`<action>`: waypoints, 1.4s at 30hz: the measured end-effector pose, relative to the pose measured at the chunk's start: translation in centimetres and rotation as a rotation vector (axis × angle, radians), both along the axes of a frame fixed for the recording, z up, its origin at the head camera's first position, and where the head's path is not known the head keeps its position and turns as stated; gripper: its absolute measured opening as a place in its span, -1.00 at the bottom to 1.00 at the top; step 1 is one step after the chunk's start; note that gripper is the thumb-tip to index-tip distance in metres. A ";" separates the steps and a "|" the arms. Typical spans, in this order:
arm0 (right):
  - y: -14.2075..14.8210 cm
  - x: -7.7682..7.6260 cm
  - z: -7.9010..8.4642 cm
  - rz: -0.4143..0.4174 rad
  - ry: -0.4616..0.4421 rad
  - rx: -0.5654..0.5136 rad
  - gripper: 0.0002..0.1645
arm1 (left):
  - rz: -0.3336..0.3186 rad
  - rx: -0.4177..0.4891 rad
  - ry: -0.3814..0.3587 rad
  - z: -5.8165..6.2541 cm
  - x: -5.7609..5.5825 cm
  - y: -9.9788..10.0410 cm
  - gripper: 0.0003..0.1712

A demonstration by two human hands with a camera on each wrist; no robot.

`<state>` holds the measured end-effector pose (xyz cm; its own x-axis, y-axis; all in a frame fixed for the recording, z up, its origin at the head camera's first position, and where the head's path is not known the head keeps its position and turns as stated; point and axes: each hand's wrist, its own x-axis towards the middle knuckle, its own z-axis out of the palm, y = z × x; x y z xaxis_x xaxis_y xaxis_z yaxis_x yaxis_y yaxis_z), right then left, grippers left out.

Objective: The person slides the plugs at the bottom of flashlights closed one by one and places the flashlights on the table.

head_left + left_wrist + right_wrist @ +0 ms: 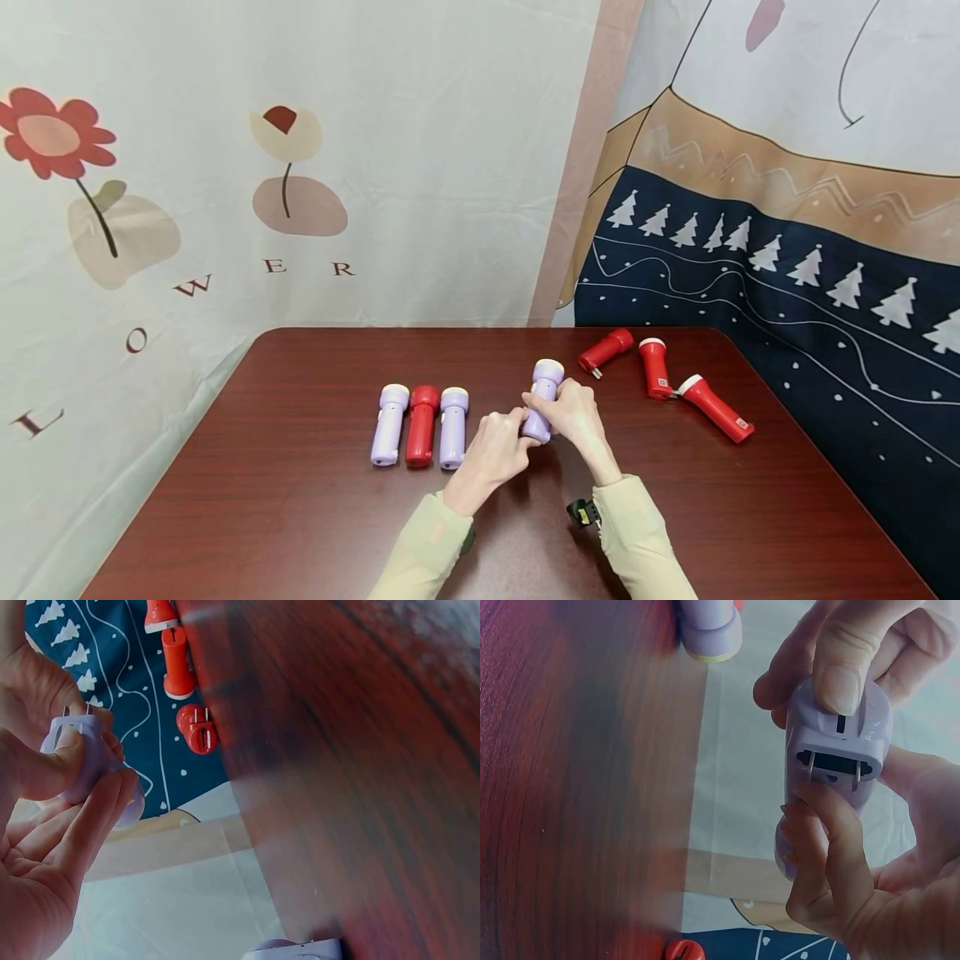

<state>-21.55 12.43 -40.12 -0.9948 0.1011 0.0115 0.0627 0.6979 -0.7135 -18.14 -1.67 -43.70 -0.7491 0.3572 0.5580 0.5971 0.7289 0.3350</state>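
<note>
Both hands hold a lilac flashlight (545,392) above the table, its white-rimmed head pointing away. My left hand (495,450) grips its lower end; in the left wrist view the thumb (66,759) presses on the slider. My right hand (576,410) grips the body from the other side. In the right wrist view, two metal plug prongs (857,776) stand out of a dark slot at the flashlight's end, with a right fingertip (817,799) by one prong. Left of the hands lie a lilac flashlight (453,429), a red one (422,427) and another lilac one (388,427), side by side.
At the table's back right lie a red flashlight (603,350) with prongs out, another (656,368) with a white rim, and a third (716,408) touching or close to it. The dark wooden table (285,500) meets a printed curtain (450,167) at the back.
</note>
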 end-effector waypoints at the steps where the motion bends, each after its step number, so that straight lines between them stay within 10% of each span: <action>1: 0.0 0.0 0.0 0.000 -0.001 0.000 -0.45 | -0.001 -0.002 0.005 0.0 0.0 0.0 -0.78; 26: 0.1 0.0 -0.2 -0.007 -0.004 0.016 -0.41 | -0.025 -0.031 0.052 -0.3 -0.2 -0.2 -0.74; 37: -0.2 0.0 -1.2 0.019 -0.039 -0.036 -0.44 | -0.118 -0.060 -0.095 0.7 -0.8 -2.1 -0.84; 42: -0.3 -0.1 -1.5 0.015 -0.057 -0.037 -0.45 | 0.208 -0.037 -0.070 1.3 -0.7 -3.5 -0.92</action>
